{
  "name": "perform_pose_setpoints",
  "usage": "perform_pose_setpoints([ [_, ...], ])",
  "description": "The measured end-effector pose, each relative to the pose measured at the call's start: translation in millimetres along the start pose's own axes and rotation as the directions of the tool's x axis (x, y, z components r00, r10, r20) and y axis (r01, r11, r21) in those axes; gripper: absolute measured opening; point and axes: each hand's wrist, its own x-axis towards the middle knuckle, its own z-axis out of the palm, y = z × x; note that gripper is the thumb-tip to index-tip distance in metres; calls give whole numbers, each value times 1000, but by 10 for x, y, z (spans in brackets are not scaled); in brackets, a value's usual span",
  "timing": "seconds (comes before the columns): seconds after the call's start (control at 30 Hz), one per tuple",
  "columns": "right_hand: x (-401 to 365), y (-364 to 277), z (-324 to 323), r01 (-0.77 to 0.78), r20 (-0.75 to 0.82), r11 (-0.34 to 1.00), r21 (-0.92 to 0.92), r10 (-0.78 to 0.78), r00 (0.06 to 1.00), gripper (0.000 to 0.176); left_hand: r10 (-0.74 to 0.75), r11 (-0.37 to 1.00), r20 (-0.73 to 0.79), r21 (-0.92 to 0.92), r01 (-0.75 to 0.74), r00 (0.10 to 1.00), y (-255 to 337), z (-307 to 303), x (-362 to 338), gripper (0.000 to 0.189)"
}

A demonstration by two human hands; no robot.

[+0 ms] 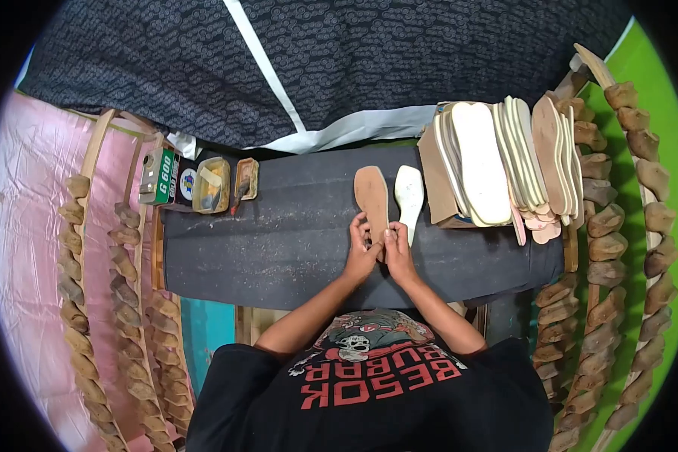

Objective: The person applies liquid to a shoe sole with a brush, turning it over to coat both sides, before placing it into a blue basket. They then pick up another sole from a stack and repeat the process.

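Note:
Both of my hands grip the heel end of a brown insole (371, 197) with a square-cut toe, tilted up over the dark table (279, 248). My left hand (361, 252) closes on its left edge, fingers curled at the side. On the right edge, my right hand (398, 248) pinches the insole, thumb on the brown face. Just right of it, a white insole (409, 193) of similar shape lies on the cloth, its lower end partly hidden behind my right hand.
At the table's right stands a cardboard box (438, 181) with stacked white insoles (474, 162) and brown insoles (550, 151). Back left are a green can (158, 177), a yellowish tub (212, 188) and a small tray (247, 175) with a brush. Racks of wooden shoe lasts (606, 218) flank both sides.

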Motion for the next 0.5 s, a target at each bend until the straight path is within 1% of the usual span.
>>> perform_pose_setpoints([
  [0.03, -3, -28, 27, -20, -1, 1000, 12, 20, 1000, 31, 31, 999, -11, -25, -31, 999, -7, -28, -25, 82],
  [0.07, 10, 46, 54, -36, 12, 999, 10, 36, 999, 31, 18, 999, -28, -27, -19, 999, -17, -62, -55, 82],
  [0.13, 55, 144, 122, -68, -1, 979, 193, 69, 998, 33, -8, 999, 15, -50, 8, 1000, -42, -140, -88, 84],
  [0.17, 54, 195, 144, -114, 23, 964, 242, 112, 993, 37, 9, 999, 36, -44, -7, 999, -72, -207, -87, 77],
  [0.2, 32, 123, 182, -135, 46, 962, 236, 128, 991, 37, -2, 999, 11, -46, 3, 1000, -45, -269, -92, 77],
  [0.23, 1, 46, 221, -130, 51, 973, 193, 122, 991, 39, -120, 969, 8, -215, 119, 993, 3, -341, -104, 66],
  [0.27, -22, 15, 269, -116, 54, 981, 153, 109, 993, 40, -226, 900, 28, -376, 220, 974, 68, -417, -132, 56],
  [0.3, 3, 42, 370, 27, 15, 999, 31, -28, 1000, 37, -223, 907, -18, -370, 201, 975, 66, -496, -138, 42],
  [0.33, -36, 56, 438, 30, 21, 999, 38, -31, 999, 37, -218, 910, -24, -365, 195, 976, 70, -562, -167, 42],
  [0.37, -80, 60, 477, -121, 113, 987, 102, 109, 988, 35, -198, 946, -29, -269, 183, 980, 76, -617, -189, 40],
  [0.4, -117, -4, 529, -276, 209, 950, 147, 243, 947, 33, -180, 970, -29, -174, 172, 983, 119, -655, -209, 39],
  [0.43, -126, -19, 676, -162, 97, 974, 161, 148, 984, 29, -240, 941, 59, -231, 247, 969, 165, -730, -202, 44],
  [0.47, -101, -20, 730, -154, 86, 976, 157, 142, 986, 29, -236, 941, 71, -234, 246, 969, 207, -782, -200, 44],
  [0.5, -51, -8, 792, -91, 88, 988, 123, 80, 993, 28, -274, 906, 39, -325, 271, 961, 246, -844, -170, 48],
])
